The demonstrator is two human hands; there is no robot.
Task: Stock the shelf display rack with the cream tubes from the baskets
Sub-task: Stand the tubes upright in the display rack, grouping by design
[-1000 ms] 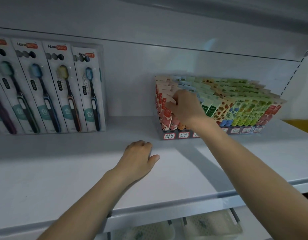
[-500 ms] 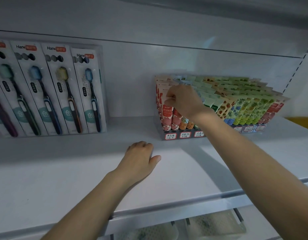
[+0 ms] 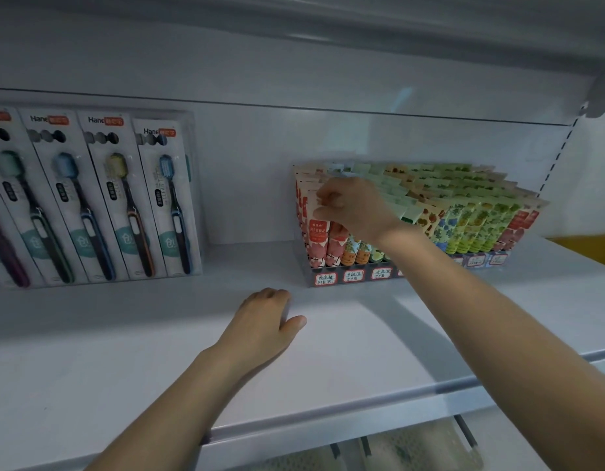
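Right hand [image 3: 352, 209] at rack [image 3: 362, 275] left end, fingers pinching front tube [image 3: 317, 246] top. Left hand [image 3: 263, 321] rests before rack, loosely curled, empty.

Left hand [image 3: 264, 323], right hand [image 3: 351, 208] (both bare)

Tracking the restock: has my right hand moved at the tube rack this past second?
Yes. The right hand has risen relative to the price labels, uncovering the front cream tubes in their lower halves.

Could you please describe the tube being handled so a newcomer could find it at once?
On the white shelf, right of the toothbrush packs, stands the display rack. The tube is its front-left one: pink-flowered, red-labelled, top pinched by the right hand.
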